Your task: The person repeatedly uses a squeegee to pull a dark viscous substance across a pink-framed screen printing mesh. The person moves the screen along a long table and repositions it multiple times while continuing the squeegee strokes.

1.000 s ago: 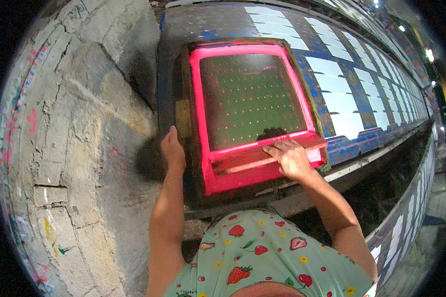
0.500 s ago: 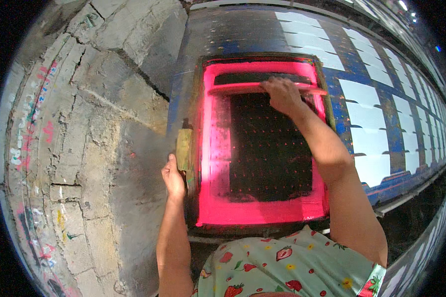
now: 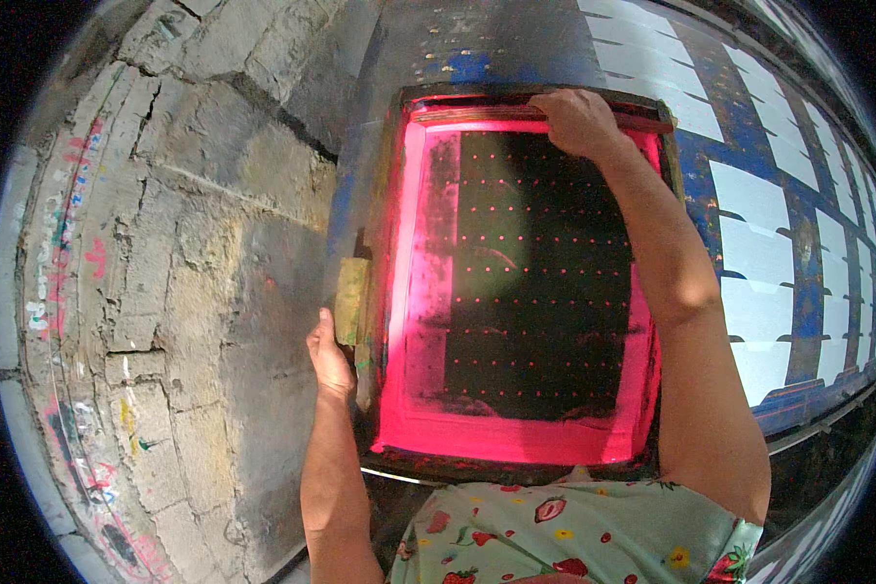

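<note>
A screen-printing frame (image 3: 516,438) lies before me, its mesh dark with rows of small pink dots and bright pink ink around the border. At the far end, my right hand (image 3: 582,122) is closed over a pink-smeared squeegee (image 3: 477,114), which spans the frame crosswise; the hand hides part of it. Beside the frame's left edge, my left hand (image 3: 331,360) grips its side with the thumb pointing up, just below a yellowish wooden block (image 3: 354,300). The fingers of that hand are mostly hidden.
White sheets (image 3: 749,258) lie in rows on the long blue, paint-stained table (image 3: 706,146) to the right. A cracked, paint-spotted concrete wall (image 3: 185,263) runs along the left. A pale rail borders the table's near right edge.
My right hand and the squeegee have moved away from me to the frame's far edge, uncovering more dotted mesh. The left hand stays at the frame's left side. The view has shifted slightly.
</note>
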The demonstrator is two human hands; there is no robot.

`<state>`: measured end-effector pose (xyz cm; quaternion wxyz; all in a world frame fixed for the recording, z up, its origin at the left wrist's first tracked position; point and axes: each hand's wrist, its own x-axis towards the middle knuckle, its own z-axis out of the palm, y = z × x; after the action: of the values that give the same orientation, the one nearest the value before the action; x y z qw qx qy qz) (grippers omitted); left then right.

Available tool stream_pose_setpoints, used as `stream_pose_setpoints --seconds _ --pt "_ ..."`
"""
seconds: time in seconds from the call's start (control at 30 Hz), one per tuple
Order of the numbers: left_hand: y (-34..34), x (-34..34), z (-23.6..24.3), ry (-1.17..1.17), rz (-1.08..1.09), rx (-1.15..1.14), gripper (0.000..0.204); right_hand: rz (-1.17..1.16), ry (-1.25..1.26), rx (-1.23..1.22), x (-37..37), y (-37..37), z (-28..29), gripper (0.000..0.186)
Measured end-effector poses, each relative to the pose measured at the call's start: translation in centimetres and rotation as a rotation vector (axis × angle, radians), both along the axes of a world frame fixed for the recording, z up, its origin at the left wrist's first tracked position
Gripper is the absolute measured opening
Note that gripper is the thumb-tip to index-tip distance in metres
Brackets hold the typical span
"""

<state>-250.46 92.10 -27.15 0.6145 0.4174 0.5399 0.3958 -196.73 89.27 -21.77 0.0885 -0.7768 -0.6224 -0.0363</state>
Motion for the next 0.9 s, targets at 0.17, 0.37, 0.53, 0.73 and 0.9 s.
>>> stream_pose_setpoints --seconds 0.17,0.37,0.53,0.73,0.9 --pt "0.1 -0.2 -0.6 -0.011 0.031 0.004 0.039 0.046 0.007 -0.101 2.0 0.8 1.0 0.038" --pt "0.5 -0.9 -1.5 0.005 0.044 0.01 0.039 -0.055 -0.005 -0.011 -0.4 0.0 0.2 0.035" --pt "0.6 -1.0 -1.6 -0.005 -0.075 0.086 0.041 0.033 -0.035 -0.129 -3.8 -3.5 1.4 0.03" --pt "0.0 -0.3 -0.9 -0.058 -0.096 0.108 0.044 0.123 0.022 -0.049 -12.9 -12.3 1.0 0.028" --pt "0.3 -0.7 -1.4 -0.031 -0.159 0.156 0.045 0.092 0.068 -0.163 -22.2 -20.0 2.1 0.035"
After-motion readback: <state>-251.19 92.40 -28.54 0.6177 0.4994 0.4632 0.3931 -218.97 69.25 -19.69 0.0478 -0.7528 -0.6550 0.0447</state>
